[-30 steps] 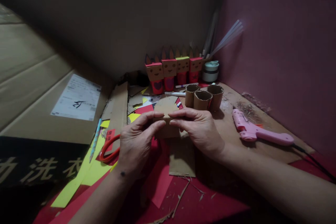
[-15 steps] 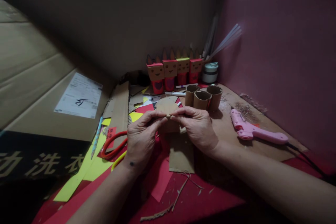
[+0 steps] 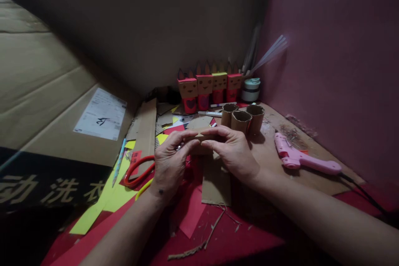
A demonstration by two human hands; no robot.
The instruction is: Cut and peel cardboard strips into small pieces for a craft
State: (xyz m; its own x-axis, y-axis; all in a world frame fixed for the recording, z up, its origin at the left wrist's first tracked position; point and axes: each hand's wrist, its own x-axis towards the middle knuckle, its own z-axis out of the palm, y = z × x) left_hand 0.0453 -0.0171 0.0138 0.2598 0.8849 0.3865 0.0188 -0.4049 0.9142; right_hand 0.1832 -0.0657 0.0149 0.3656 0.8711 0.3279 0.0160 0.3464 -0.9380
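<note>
A small folded piece of brown cardboard (image 3: 201, 151) is pinched between both my hands, above the middle of the table. My left hand (image 3: 171, 160) grips its left side with thumb and fingers. On its right side, my right hand (image 3: 235, 153) does the same, thumb below and fingers along the top. The fingers hide much of the piece. Under the hands lies a flat cardboard strip (image 3: 216, 187), and red paper (image 3: 191, 216) is beside it. Scissors with red and yellow handles (image 3: 131, 174) lie just left of my left hand, partly covered by it.
Three cardboard tubes (image 3: 241, 121) stand beyond my right hand. A pink glue gun (image 3: 302, 160) lies on the right, its cord running off. Several cardboard figures (image 3: 204, 85) and a lidded jar (image 3: 250, 89) line the back. A large carton (image 3: 52, 104) walls the left side.
The rounded upper part of the cardboard that stood above my fingers has tipped down or folded out of sight. My fingers have spread further along its edge. The view has shifted slightly.
</note>
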